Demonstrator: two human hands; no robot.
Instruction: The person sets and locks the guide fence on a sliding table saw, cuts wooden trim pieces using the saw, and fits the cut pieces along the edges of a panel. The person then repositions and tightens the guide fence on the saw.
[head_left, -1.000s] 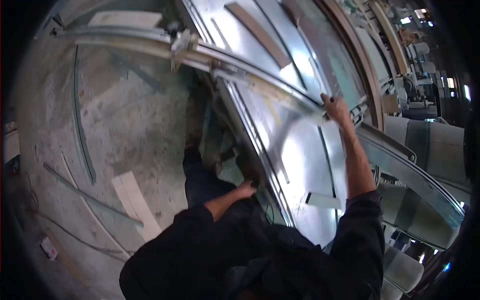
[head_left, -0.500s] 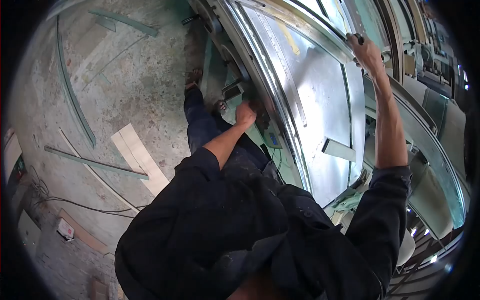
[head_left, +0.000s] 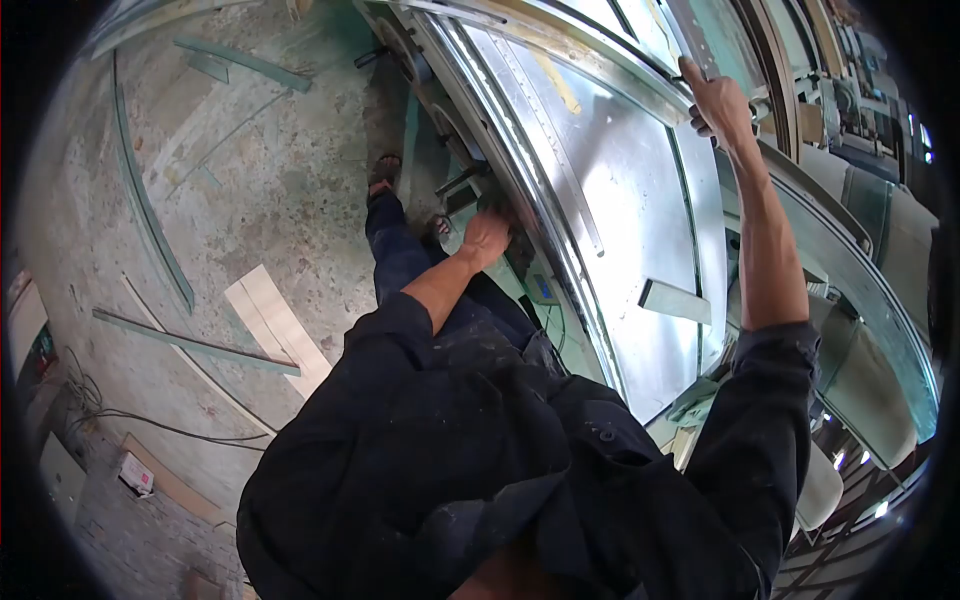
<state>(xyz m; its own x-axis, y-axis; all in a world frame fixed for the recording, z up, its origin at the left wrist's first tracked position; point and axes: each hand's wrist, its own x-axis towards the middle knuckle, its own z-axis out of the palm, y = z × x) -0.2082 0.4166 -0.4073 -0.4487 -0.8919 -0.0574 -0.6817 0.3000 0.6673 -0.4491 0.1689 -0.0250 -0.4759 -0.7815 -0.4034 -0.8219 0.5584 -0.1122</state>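
My left hand [head_left: 487,238] is closed at the near side of a metal-topped machine [head_left: 640,230], below its edge. Its fingertips are hidden, so what they hold cannot be made out. Handwheels [head_left: 450,130] with dark crank handles [head_left: 457,184] line that side, just beyond this hand. Stretched across the machine, my right hand [head_left: 720,105] is curled around a dark handle at the end of a long metal bar [head_left: 600,75], its thumb pointing up. A thin ruler-like strip [head_left: 570,170] and a short pale block [head_left: 675,301] lie on the shiny top.
A small display box [head_left: 541,289] hangs under the machine's edge. Greenish strips [head_left: 150,200] and a pale board [head_left: 280,325] lie on the concrete floor [head_left: 240,170] at left, near dark cables [head_left: 160,422]. A curved rail [head_left: 880,310] and padded-looking panels [head_left: 865,400] stand at right.
The view has shifted slightly. My right hand has changed its grip, with the dark knob now mostly covered. My left hand stays low by the machine's side, and a crank handle shows more plainly beyond it.
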